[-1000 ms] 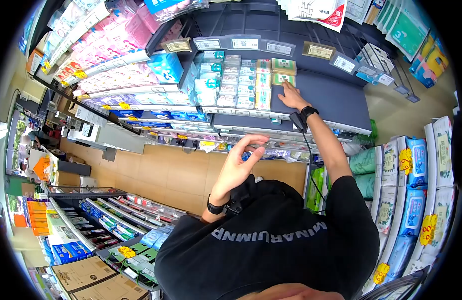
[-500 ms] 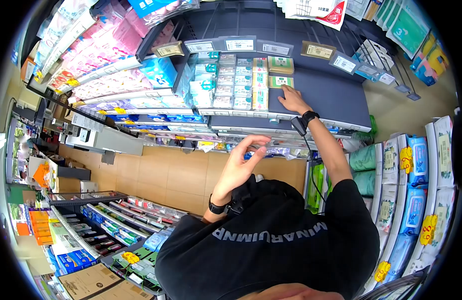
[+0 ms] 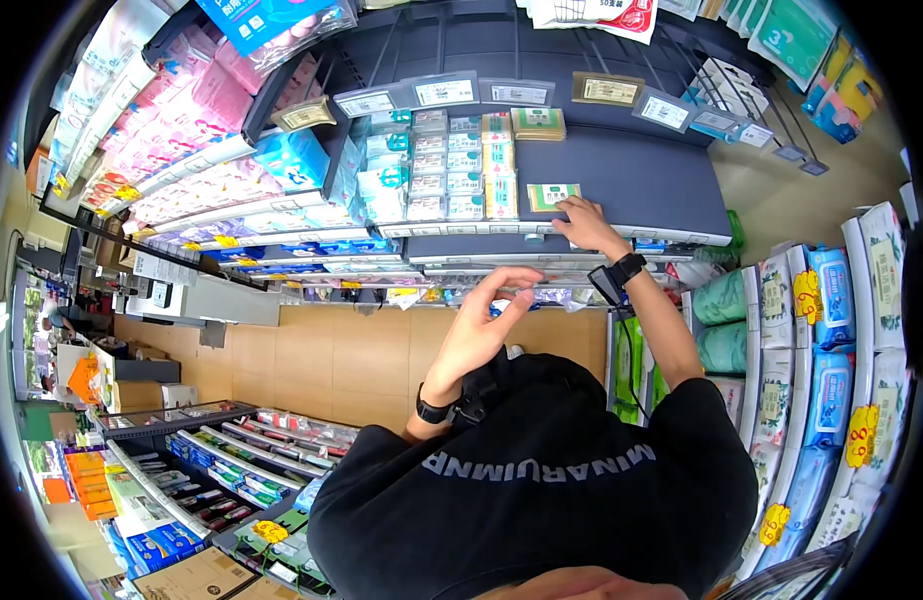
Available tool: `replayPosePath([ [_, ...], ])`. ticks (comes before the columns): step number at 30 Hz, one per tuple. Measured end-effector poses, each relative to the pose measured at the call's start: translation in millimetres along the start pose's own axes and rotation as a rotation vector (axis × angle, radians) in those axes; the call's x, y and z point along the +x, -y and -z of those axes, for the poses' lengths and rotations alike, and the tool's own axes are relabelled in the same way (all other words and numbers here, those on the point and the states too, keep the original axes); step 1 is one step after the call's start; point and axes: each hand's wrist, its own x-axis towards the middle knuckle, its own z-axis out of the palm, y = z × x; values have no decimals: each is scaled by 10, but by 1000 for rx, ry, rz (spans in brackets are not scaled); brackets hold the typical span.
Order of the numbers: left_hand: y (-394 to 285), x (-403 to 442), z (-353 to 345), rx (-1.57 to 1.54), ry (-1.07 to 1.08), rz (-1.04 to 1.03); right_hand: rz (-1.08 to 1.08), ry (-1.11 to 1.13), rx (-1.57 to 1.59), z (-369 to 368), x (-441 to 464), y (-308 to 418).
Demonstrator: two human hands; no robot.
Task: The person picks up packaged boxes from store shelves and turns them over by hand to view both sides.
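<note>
My right hand (image 3: 585,224) touches the right end of a flat green-and-tan pack (image 3: 553,197), which lies near the front edge of the dark shelf (image 3: 641,180). Whether its fingers grip the pack or only rest on it is hard to tell. A similar green-and-tan pack (image 3: 538,123) lies farther back. Left of them stand rows of small white and orange boxes (image 3: 500,165) and clear boxes (image 3: 465,180). My left hand (image 3: 486,325) hangs over the aisle in front of the shelf, fingers curved and apart, holding nothing.
Price tags (image 3: 608,88) on hooks hang over the shelf. Pink packs (image 3: 196,100) fill shelves at the left. Blue wipe packs (image 3: 831,390) line the right side. A low rack (image 3: 211,460) stands at the lower left. A cable runs from my right wrist.
The nearer green-and-tan pack has moved toward the shelf's front edge, away from the farther one, with my right hand at it. My left hand has kept its pose. The view has shifted slightly.
</note>
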Motion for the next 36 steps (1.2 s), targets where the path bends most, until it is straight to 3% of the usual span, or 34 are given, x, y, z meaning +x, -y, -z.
replayPosePath([
  [5, -24, 11, 15, -28, 10, 6, 21, 2, -22, 83, 148, -21],
  [8, -30, -3, 36, -30, 1, 23, 136, -116, -82, 50, 285, -25],
  [17, 20, -53, 87, -24, -75, 0, 147, 128, -133, 130, 608, 36],
  [23, 76, -85, 123, -36, -107, -14, 179, 133, -141, 134, 655, -1],
  [36, 367, -17, 114, -34, -100, 70, 333, -114, -20, 793, -309, 800],
])
